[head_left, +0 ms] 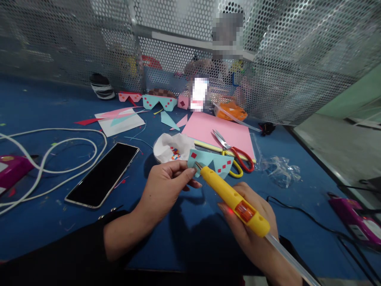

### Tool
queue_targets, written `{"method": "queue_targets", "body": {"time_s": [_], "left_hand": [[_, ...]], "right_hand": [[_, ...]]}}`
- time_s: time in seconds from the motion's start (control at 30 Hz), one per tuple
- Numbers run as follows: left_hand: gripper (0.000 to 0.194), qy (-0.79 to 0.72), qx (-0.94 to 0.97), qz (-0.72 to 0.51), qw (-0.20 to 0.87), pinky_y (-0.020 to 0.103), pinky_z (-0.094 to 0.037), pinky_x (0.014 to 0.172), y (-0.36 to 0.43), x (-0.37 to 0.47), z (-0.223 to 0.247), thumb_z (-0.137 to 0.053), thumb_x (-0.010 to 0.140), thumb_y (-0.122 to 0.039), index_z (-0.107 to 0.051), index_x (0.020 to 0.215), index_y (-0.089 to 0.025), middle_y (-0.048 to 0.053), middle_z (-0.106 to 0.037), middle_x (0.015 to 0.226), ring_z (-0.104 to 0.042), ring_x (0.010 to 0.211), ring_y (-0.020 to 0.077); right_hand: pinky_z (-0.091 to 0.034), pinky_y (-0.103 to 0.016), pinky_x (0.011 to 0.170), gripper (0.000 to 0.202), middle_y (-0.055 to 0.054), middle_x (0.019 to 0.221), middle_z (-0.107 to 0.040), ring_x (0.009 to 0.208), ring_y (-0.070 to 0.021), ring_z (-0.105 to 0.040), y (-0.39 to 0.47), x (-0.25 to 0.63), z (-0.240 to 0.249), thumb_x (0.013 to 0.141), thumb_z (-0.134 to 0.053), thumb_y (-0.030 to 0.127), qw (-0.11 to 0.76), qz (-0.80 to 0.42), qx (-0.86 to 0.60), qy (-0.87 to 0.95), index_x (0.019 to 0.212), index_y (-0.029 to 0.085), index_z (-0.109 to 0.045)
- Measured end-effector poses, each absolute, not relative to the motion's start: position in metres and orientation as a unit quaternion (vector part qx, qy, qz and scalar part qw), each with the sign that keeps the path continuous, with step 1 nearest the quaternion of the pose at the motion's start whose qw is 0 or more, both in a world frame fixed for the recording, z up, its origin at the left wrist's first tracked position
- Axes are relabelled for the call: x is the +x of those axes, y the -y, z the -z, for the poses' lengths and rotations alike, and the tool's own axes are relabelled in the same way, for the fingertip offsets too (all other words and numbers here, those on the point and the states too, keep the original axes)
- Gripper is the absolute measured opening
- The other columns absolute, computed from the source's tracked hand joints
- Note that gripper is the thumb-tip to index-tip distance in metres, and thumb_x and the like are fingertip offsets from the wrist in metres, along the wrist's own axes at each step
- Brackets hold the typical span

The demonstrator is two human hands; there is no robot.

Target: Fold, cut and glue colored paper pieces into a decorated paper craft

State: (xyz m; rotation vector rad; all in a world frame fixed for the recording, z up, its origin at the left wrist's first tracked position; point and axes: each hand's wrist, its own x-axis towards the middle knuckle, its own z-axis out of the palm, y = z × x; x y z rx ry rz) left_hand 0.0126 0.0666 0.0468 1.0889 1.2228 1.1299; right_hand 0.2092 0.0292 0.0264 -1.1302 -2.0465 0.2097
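Pinched in my left hand point(168, 186) is the left end of a light-blue paper piece point(222, 161), cut like a mask or glasses with a notch and dotted with small red squares. My right hand point(253, 222) is closed round a yellow glue gun point(226, 192) with a lit orange switch and a clear glue stick out of its back. The metal nozzle point(198, 166) is at the left part of the paper; whether it touches cannot be told. Behind my left hand stands a bowl point(162, 149) lined with white tissue, holding small coloured paper bits point(175, 153).
Scissors point(235, 151) lie on pink paper sheets point(202, 127). A black phone point(104, 174) and white cable point(86, 141) are at left. Finished-looking paper masks point(160, 102) stand along the perforated metal screen point(175, 43). Crumpled clear plastic point(284, 171) and a purple power strip point(354, 216) lie right.
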Motion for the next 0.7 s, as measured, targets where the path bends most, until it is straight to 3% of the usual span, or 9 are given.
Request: {"method": "queue_targets", "body": {"time_s": [0.7], "left_hand": [[0.011, -0.511, 0.448, -0.486, 0.549, 0.015, -0.046, 0.053, -0.0658, 0.0123, -0.0467, -0.069, 0.08, -0.021, -0.074, 0.071, -0.018, -0.002, -0.072, 0.061, -0.065, 0.054, 0.0074]], "right_hand": [[-0.039, -0.025, 0.052, 0.01, 0.004, 0.071, -0.051, 0.057, -0.0107, -0.049, -0.0304, 0.2084, -0.0263, 0.093, -0.059, 0.026, 0.386, -0.068, -0.449, 0.803, 0.087, 0.022, -0.052]]}}
